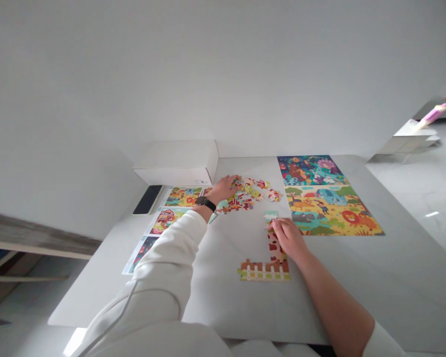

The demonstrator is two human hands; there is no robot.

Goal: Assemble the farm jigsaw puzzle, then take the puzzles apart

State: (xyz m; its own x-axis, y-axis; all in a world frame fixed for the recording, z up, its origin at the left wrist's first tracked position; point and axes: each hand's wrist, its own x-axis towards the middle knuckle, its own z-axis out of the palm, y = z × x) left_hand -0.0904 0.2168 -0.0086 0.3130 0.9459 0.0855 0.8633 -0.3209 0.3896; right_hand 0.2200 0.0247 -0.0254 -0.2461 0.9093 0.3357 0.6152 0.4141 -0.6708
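Observation:
My left hand [225,188] lies over the left side of a pile of loose jigsaw pieces [247,191], palm down with fingers stretched out; its fingertips are partly hidden among them. My right hand [290,237] rests at the right edge of a partly joined jigsaw puzzle [265,271], its fingers bent and close together at a puzzle piece near the top of the upright strip. This L-shaped section shows a white fence along the bottom and a brown-spotted pattern going up. A pale blue-green piece [271,214] forms the strip's far end.
Two finished puzzle pictures [332,210] lie at the right of the white table [386,277]. On the left are printed picture sheets [167,220], a dark phone [147,199] and a white box [176,163] against the wall.

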